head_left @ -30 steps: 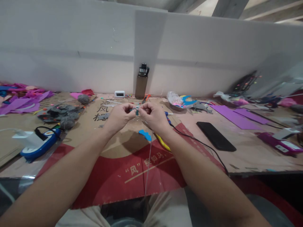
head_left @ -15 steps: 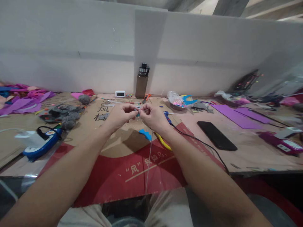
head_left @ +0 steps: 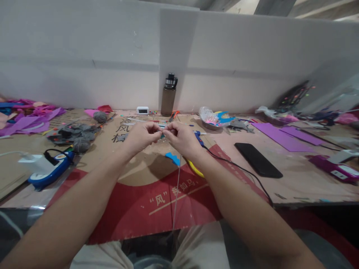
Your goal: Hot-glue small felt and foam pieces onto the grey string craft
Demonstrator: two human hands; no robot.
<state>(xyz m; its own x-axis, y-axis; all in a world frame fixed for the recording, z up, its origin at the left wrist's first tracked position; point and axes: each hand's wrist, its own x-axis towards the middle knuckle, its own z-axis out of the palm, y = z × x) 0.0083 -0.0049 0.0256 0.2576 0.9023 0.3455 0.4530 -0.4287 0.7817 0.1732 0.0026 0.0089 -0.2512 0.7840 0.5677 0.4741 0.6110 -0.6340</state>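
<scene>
My left hand (head_left: 144, 136) and my right hand (head_left: 179, 136) meet fingertip to fingertip above the cardboard, both closed in a pinch. A thin pale string (head_left: 176, 198) comes down from under my right hand and crosses the red printed part of the cardboard (head_left: 126, 213) to its front edge. What lies between the left fingertips is too small to name. Below the hands is a blue cut-out piece (head_left: 172, 158). A yellow curved handle (head_left: 195, 170) shows partly beside my right wrist. Behind that wrist lies a blue glue gun (head_left: 199, 138) with a black cord.
A dark bottle (head_left: 168, 98) and a small white display (head_left: 143, 110) stand along the wall. At left are grey fuzzy pieces (head_left: 73, 135) and a blue power strip (head_left: 50, 173). A black phone (head_left: 258, 160), purple sheets (head_left: 282, 137) and a magenta power strip (head_left: 333, 168) lie at right.
Both hands stay pinched together at nearly the same place, with the fingertips shifted very slightly. The view has moved a little; nothing on the table has changed.
</scene>
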